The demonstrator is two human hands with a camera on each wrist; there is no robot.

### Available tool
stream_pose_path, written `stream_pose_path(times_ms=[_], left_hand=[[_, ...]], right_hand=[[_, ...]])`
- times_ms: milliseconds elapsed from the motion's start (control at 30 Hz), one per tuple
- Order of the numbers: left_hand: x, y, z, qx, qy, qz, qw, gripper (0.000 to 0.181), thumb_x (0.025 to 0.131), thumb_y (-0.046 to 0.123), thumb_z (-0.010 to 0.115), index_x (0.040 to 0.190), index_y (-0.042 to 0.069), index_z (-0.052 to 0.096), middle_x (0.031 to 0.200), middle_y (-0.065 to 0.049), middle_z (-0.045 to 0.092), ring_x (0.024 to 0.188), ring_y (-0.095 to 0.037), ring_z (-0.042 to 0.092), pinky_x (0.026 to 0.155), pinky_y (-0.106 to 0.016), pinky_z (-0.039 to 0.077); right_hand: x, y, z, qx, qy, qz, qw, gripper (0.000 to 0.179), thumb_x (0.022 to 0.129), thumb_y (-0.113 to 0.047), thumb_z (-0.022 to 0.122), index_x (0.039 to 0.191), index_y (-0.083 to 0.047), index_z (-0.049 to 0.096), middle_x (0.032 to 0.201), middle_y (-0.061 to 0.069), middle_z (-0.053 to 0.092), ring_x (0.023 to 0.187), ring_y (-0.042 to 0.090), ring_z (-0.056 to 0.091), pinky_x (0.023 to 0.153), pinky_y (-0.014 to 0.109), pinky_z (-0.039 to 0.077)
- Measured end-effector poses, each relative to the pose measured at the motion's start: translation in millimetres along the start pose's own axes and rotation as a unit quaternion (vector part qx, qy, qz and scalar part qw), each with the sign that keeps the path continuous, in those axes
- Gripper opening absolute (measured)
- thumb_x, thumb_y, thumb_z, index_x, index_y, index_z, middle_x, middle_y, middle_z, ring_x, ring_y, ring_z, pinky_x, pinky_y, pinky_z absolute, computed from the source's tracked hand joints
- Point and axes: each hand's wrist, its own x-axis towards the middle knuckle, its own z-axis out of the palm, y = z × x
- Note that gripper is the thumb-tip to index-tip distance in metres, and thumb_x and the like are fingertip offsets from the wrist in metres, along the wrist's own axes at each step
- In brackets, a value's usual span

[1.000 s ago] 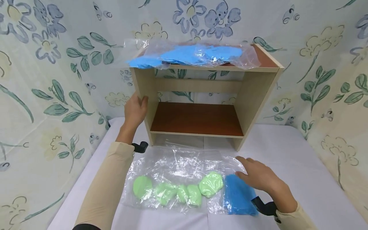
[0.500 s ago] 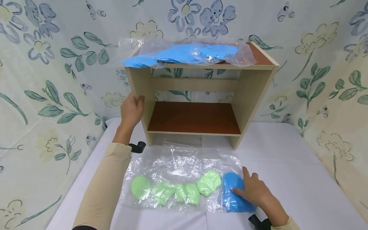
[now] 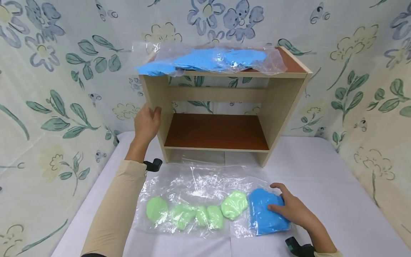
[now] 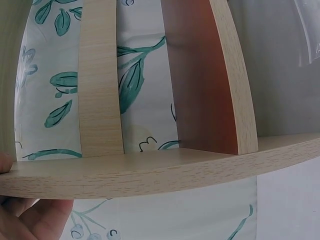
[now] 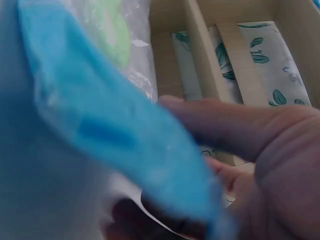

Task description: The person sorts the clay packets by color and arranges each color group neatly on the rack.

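Note:
My left hand (image 3: pixel 147 125) grips the left side panel (image 4: pixel 150 175) of a small wooden shelf unit (image 3: pixel 289 103); its thumb is on the inner side, the other fingers outside. On the white table, my right hand (image 3: pixel 293 208) pinches the right edge of a blue packet (image 3: pixel 266 214) in clear plastic. The right wrist view shows the thumb (image 5: pixel 225 120) on one side of the packet and blurred fingers on the other, with the packet tilted up. Left of it, several pale green lumps (image 3: pixel 233 205) lie inside a clear plastic bag (image 3: pixel 199 175).
Blue flat pieces (image 3: pixel 205 60) in clear plastic lie along the shelf unit's top, hanging past its left front corner. A red-brown shelf board (image 3: pixel 216 132) spans the lower part. Flower-patterned cloth (image 3: pixel 363 85) closes off the back and both sides of the table (image 3: pixel 308 167).
My right hand has come down from over the blue packet and taken its right edge. The packet has bent and shifted slightly right. The left hand keeps its grip on the side panel.

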Motion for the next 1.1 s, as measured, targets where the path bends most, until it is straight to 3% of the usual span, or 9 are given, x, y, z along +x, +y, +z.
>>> stream_pose_path(times_ms=[133, 233, 433, 633, 867, 1100], left_hand=[[-1.2, 1.7, -0.4, -0.003, -0.001, -0.006, 1.0, 0.04, 0.103, 0.028, 0.047, 0.133, 0.002, 0.054, 0.135, -0.023, 0.061, 0.126, -0.042, 0.059, 0.106, -0.055, 0.048], [-0.9, 0.8, -1.4, -0.005, 0.003, -0.008, 1.0, 0.04, 0.103, 0.028, 0.047, 0.133, 0.002, 0.054, 0.135, -0.023, 0.061, 0.126, -0.042, 0.059, 0.106, -0.055, 0.049], [-0.5, 0.6, -0.2, -0.007, 0.0, -0.001, 1.0, 0.041, 0.103, 0.028, 0.047, 0.135, 0.003, 0.054, 0.137, -0.022, 0.06, 0.128, -0.041, 0.057, 0.108, -0.055, 0.047], [-1.5, 1.1, 0.3, -0.005, 0.001, -0.005, 1.0, 0.041, 0.103, 0.028, 0.047, 0.134, 0.004, 0.054, 0.136, -0.022, 0.061, 0.126, -0.041, 0.059, 0.106, -0.055, 0.048], [-2.5, 0.0, 0.7, -0.006, -0.007, -0.011, 0.9999, 0.043, 0.104, 0.03, 0.044, 0.138, 0.006, 0.052, 0.138, -0.021, 0.06, 0.127, -0.041, 0.059, 0.105, -0.055, 0.049], [-1.5, -0.5, 0.1, -0.005, -0.011, -0.014, 0.9998, 0.044, 0.104, 0.032, 0.044, 0.14, 0.008, 0.05, 0.141, -0.018, 0.058, 0.129, -0.04, 0.057, 0.108, -0.054, 0.048]], right_hand=[[-3.2, -2.5, 0.2, 0.08, -0.023, -0.048, 0.9954, 0.055, 0.092, -0.028, 0.068, 0.139, -0.012, 0.044, 0.147, 0.035, 0.041, 0.127, 0.058, 0.047, 0.088, 0.064, 0.055], [-1.3, -8.9, 5.2, 0.097, -0.026, -0.083, 0.9915, 0.043, 0.093, -0.024, 0.066, 0.132, -0.012, 0.053, 0.151, 0.031, 0.039, 0.132, 0.058, 0.042, 0.096, 0.067, 0.049], [1.8, -17.5, 13.3, 0.093, -0.01, -0.095, 0.991, 0.038, 0.093, -0.019, 0.065, 0.129, -0.014, 0.057, 0.15, 0.028, 0.043, 0.133, 0.053, 0.043, 0.099, 0.069, 0.045], [-4.8, -20.4, 10.2, 0.058, 0.013, -0.105, 0.9927, 0.038, 0.092, -0.02, 0.066, 0.129, -0.016, 0.059, 0.147, 0.025, 0.049, 0.133, 0.053, 0.046, 0.099, 0.068, 0.047], [-10.7, -20.1, -4.6, 0.036, 0.033, -0.155, 0.9868, 0.039, 0.09, -0.013, 0.068, 0.128, -0.016, 0.059, 0.14, 0.028, 0.054, 0.117, 0.047, 0.058, 0.08, 0.059, 0.058], [-23.0, -24.4, -26.3, -0.002, 0.095, -0.196, 0.9759, 0.04, 0.089, -0.004, 0.068, 0.126, -0.014, 0.061, 0.135, 0.026, 0.059, 0.114, 0.05, 0.061, 0.081, 0.063, 0.057]])
